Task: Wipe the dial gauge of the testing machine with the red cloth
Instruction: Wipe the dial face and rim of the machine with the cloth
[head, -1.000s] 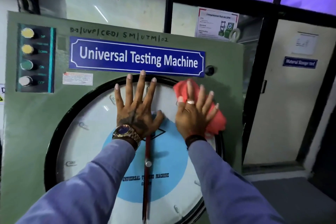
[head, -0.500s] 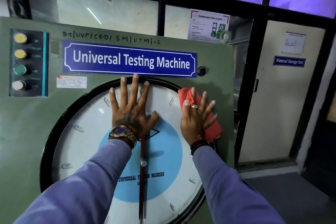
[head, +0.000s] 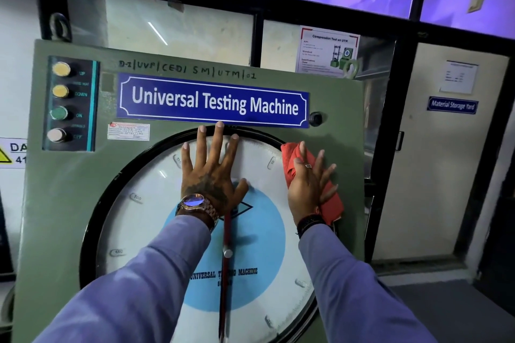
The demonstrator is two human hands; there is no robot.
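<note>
The red cloth (head: 328, 198) is pressed flat under the splayed fingers of the right hand (head: 308, 186), pinned against the upper right rim of the dial gauge (head: 145, 220). Nothing is grasped by the left hand (head: 211, 172); it is laid open, palm down, on the glass near the top edge, fingertips reaching the black rim. The cloth is crumpled, its corners showing above and below the hand. Both arms are extended forward in blue sleeves (head: 156, 281), a wristwatch (head: 196, 203) worn on the left.
</note>
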